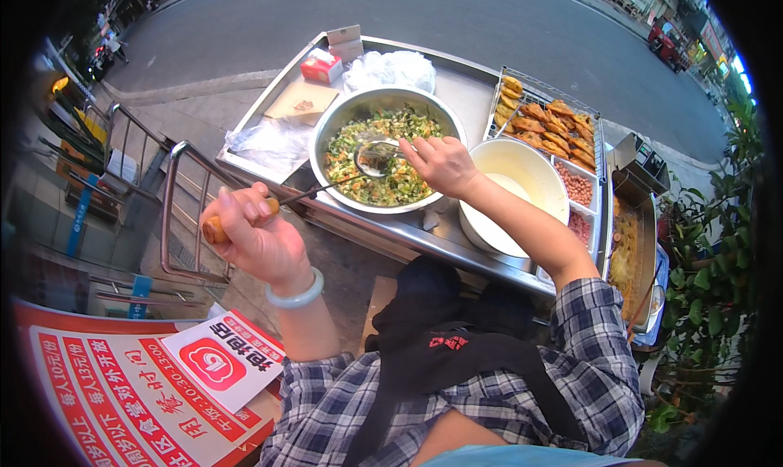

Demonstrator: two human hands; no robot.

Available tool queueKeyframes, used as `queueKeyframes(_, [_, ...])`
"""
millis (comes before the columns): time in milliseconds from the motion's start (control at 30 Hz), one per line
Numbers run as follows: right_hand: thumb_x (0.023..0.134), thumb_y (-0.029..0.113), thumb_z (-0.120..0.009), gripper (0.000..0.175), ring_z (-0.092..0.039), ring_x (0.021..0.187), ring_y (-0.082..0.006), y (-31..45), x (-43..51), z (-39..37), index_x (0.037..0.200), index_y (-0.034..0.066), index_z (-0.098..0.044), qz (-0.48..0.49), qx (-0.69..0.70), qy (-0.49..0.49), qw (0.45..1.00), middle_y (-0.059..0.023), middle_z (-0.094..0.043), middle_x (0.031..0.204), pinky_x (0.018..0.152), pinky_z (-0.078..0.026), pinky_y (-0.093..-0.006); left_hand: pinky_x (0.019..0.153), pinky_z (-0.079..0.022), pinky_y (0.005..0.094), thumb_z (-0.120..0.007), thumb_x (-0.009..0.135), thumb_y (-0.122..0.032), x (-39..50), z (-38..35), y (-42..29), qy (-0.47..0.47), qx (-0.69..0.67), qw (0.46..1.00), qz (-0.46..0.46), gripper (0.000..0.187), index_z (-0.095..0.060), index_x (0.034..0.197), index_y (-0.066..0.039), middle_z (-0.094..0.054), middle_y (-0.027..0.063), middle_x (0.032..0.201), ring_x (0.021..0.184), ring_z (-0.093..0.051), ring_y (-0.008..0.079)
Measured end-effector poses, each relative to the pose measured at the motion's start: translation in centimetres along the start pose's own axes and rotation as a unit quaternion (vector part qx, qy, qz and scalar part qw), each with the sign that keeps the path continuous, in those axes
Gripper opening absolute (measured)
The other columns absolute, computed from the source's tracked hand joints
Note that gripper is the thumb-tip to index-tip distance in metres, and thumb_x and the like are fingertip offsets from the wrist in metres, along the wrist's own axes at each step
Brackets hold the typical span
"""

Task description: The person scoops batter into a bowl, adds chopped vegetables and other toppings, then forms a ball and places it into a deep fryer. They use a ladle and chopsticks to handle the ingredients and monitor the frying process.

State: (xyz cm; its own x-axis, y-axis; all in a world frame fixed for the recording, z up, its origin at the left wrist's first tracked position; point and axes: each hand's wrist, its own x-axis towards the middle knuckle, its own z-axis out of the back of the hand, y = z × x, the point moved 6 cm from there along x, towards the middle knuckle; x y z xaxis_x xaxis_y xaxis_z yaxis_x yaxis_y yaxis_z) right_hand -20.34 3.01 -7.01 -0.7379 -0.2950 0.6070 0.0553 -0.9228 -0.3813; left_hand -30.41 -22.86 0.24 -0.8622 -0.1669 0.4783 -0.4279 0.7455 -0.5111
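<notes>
My left hand (257, 234) is wrapped around the wooden handle (215, 229) of a long metal ladle. Its thin rod (312, 192) runs right to a round metal cup (371, 160) over the chopped vegetable mix (348, 188). A wide stainless steel bowl (318, 182) holds this mix of green, white and orange pieces. Above the bowl's right side, my right hand (437, 164) grips a metal spoon (391, 146), whose head meets the ladle cup; my fingers hide most of its handle. Just right of the bowl, under my right forearm, stands a deep cream-coloured pot (489, 222) with pale batter (504, 185) inside.
Fried pieces (553, 127) fill a wire rack (596, 115) on the steel cart (471, 81). White trays (590, 207) hold peanuts (575, 184) and pink bits. Far right is an oil-filled fryer (630, 253). Plastic bags (391, 70) and a tissue box (321, 68) lie behind; a metal railing (168, 222) stands left.
</notes>
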Motion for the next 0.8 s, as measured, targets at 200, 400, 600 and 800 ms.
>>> queueKeyframes(200, [0.077, 0.013, -0.062, 0.036, -0.059, 0.063, -0.0137, -2.3, 0.1, 0.7, 0.111, 0.0064, -0.066, -0.058, -0.004, -0.043, 0.997, -0.0001, -0.057, 0.078, 0.053, -0.044, -0.0292, 0.07, -0.043, 0.0311, -0.056, 0.097, -0.012, 0.0, -0.3, -0.3, 0.011, -0.009, 1.0, 0.015, 0.02, -0.048, 0.078, -0.013, -0.042, -0.0023, 0.062, 0.059, -0.04, 0.0085])
queueKeyframes(400, [0.077, 0.014, -0.065, 0.038, -0.062, 0.07, -0.0142, -1.7, -1.2, -0.1, 0.114, 0.0093, -0.066, -0.072, 0.009, 0.004, 0.997, 0.0002, -0.061, 0.083, 0.055, -0.044, -0.0291, 0.073, -0.044, 0.0324, -0.052, 0.098, -0.013, 0.6, -0.6, -1.3, 0.018, 0.007, 1.0, 0.006, 0.02, -0.045, 0.078, -0.014, -0.038, -0.003, 0.061, 0.059, -0.037, 0.0077])
queueKeyframes(600, [0.073, 0.006, -0.063, 0.042, -0.064, 0.069, -0.0222, -4.2, -2.6, 0.3, 0.115, 0.0081, -0.066, -0.235, 0.094, -0.059, 0.966, -0.0039, -0.061, 0.082, 0.057, -0.05, -0.0345, 0.073, -0.043, 0.0321, -0.05, 0.1, -0.013, 1.2, 0.1, -1.5, 0.02, -0.022, 0.999, 0.016, 0.02, -0.048, 0.08, -0.014, -0.038, -0.0037, 0.061, 0.058, -0.037, 0.0075])
queueKeyframes(800, [0.076, 0.009, -0.068, 0.043, -0.066, 0.075, -0.0229, -2.6, -3.8, 0.1, 0.119, 0.0099, -0.065, -0.276, 0.096, -0.01, 0.956, -0.0044, -0.065, 0.09, 0.061, -0.053, -0.0354, 0.074, -0.045, 0.0328, -0.055, 0.099, -0.013, 1.9, 0.7, -1.9, -0.007, -0.054, 0.998, 0.015, 0.016, -0.051, 0.083, -0.012, -0.041, -0.0021, 0.064, 0.059, -0.043, 0.0091])
